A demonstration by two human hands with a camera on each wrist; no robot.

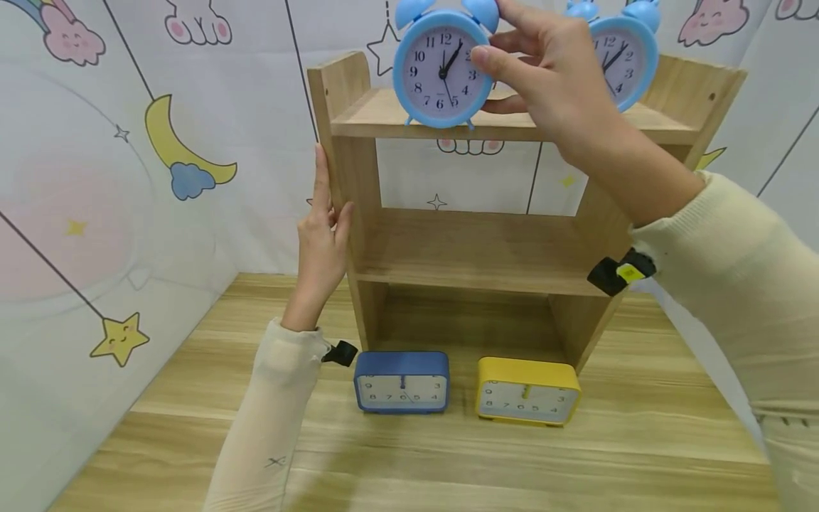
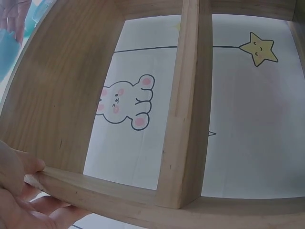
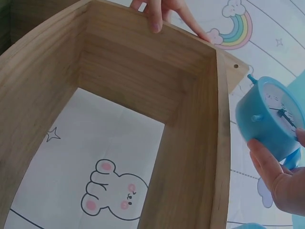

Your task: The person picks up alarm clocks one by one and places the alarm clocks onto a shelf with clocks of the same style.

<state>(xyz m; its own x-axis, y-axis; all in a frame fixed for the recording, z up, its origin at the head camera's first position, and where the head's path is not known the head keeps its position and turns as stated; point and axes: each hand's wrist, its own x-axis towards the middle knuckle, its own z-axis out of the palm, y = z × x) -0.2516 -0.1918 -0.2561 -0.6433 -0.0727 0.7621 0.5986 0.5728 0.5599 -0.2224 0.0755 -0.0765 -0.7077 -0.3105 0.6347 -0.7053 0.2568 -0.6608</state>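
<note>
My right hand [image 1: 563, 85] pinches a light blue twin-bell alarm clock [image 1: 425, 92] by its side, thumb on the front. The clock is upright at the left part of the top board of a wooden shelf [image 1: 473, 245]; whether its feet touch the board is unclear. In the right wrist view the clock [image 3: 252, 112] shows beyond the shelf's edge. My left hand [image 1: 320, 235] holds the shelf's left side panel, thumb at the front edge and index finger pointing up along it. A second light blue alarm clock [image 1: 630, 60] stands at the top right, partly hidden behind my right hand.
On the wooden table [image 1: 192, 398], in front of the shelf, sit a blue rectangular clock [image 1: 402, 363] and a yellow rectangular clock [image 1: 527, 371]. A white cloth backdrop [image 1: 269, 142] with cartoon prints hangs behind the shelf and along the left.
</note>
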